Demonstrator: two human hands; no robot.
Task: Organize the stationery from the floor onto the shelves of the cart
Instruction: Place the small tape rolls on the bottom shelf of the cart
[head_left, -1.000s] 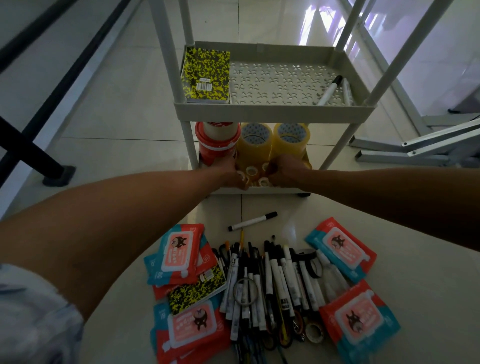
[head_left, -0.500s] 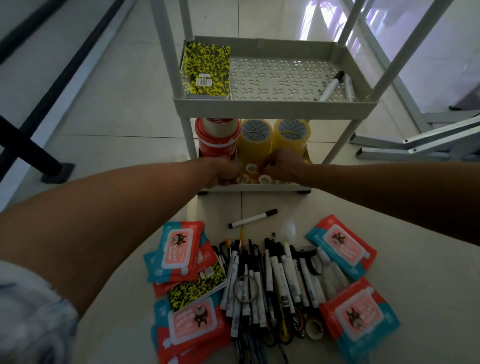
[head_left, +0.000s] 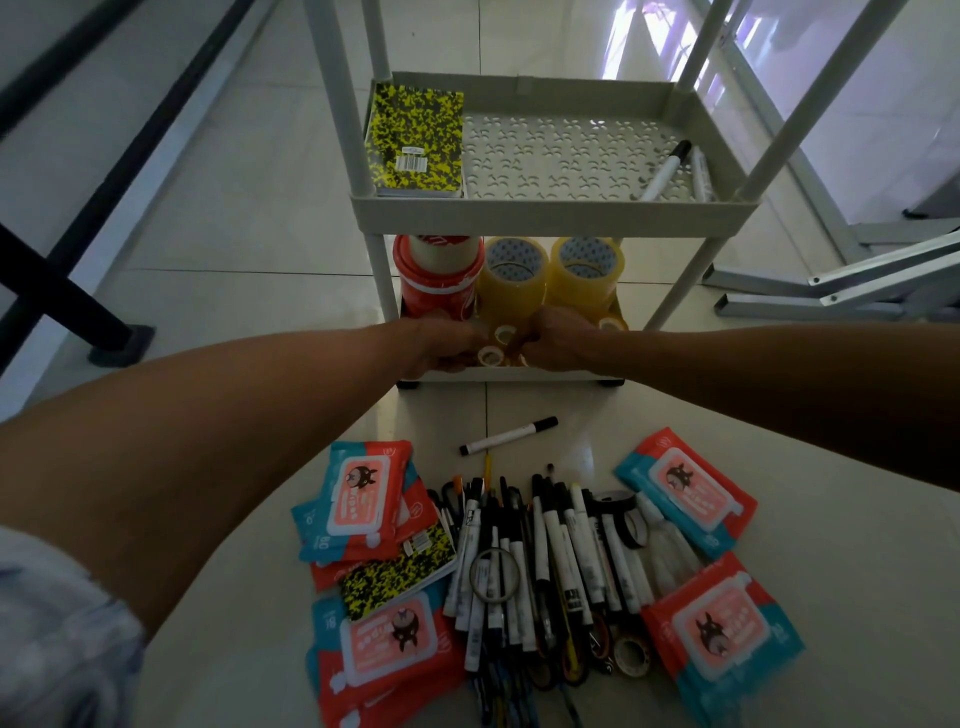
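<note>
Small clear tape rolls (head_left: 497, 345) are sitting at the front of the cart's (head_left: 550, 214) bottom shelf, pale rings with their open cores facing up and toward the camera. The left hand (head_left: 440, 344) and right hand (head_left: 558, 340) are both reaching in on either side of them, fingers curled at the rolls; whether each is actually gripping a roll cannot be told. Behind them two large yellow tape rolls (head_left: 550, 278) are standing side by side, cores upward, beside a red-and-white tape stack (head_left: 439, 278). On the shelf above, a yellow-black notebook (head_left: 415, 140) is lying flat at the left, its long axis running away from the camera; two markers (head_left: 670, 169) are lying at the right, angled front to back. On the floor (head_left: 208, 249), one marker (head_left: 509, 435) is lying apart, cap pointing right, ahead of a pile of pens (head_left: 540, 561) flanked by wet-wipe packs (head_left: 685, 491).
</note>
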